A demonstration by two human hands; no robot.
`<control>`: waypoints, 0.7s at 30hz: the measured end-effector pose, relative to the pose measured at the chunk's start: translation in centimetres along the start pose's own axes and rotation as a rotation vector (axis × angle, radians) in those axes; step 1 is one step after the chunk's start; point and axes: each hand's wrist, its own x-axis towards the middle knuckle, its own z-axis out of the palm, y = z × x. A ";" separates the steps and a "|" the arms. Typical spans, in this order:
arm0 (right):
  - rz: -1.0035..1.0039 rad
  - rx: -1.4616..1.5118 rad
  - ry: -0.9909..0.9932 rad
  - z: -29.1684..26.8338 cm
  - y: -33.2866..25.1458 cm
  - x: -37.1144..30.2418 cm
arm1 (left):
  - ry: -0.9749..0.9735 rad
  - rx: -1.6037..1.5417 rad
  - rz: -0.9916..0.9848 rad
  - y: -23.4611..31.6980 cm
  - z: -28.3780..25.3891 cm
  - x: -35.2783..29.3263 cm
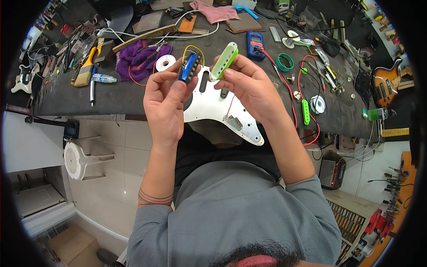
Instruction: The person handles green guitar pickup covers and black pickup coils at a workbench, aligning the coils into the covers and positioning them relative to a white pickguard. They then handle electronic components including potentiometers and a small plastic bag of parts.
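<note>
Between the fingers and thumb of my left hand [164, 100] is a guitar pickup [188, 67], its coil side blue, with a row of round pole pieces and a yellow wire looping above it. My right hand [251, 84] pinches a bright green pickup cover [224, 61] with a row of holes along its face. Both are held up side by side, apart from each other. Below them a white pickguard [204, 109] lies over the table's near edge, partly hidden by my hands, with a metal switch part [234, 122] and a red wire on it.
On the dark workbench [147, 99] lie a second green pickup cover [305, 111], a blue multimeter [255, 43] with red and black leads, a white spool [165, 62], a purple cloth [138, 61] and a paintbrush [83, 73]. A white stool [75, 160] stands at lower left.
</note>
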 end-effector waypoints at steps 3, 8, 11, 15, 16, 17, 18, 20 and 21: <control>0.036 0.045 -0.008 0.0 0.0 -0.7 | -0.015 0.058 0.049 -0.1 0.0 -0.8; -0.004 -0.045 -0.011 -0.5 -0.1 -1.6 | -0.001 -0.027 -0.025 0.5 0.9 -1.7; 0.060 -0.025 -0.014 0.0 -0.7 -2.4 | -0.023 -0.009 -0.006 0.0 0.9 -2.1; 0.081 -0.044 0.030 1.0 -0.6 -2.9 | -0.044 0.008 0.014 -0.5 1.4 -2.6; 0.090 -0.027 0.038 1.2 -0.6 -3.0 | -0.045 0.008 0.013 -0.6 1.4 -2.6; 0.089 -0.027 0.039 1.5 -0.6 -3.1 | -0.068 0.034 0.035 -0.9 1.2 -2.7; 0.090 -0.050 0.041 1.7 -0.7 -3.2 | -0.090 0.060 0.057 -1.0 1.1 -2.8; 0.090 -0.073 0.045 1.9 -0.7 -3.3 | -0.111 0.087 0.077 -1.3 1.3 -3.0; 0.073 -0.097 0.046 2.0 -0.7 -3.4 | -0.130 0.114 0.098 -1.5 1.5 -3.1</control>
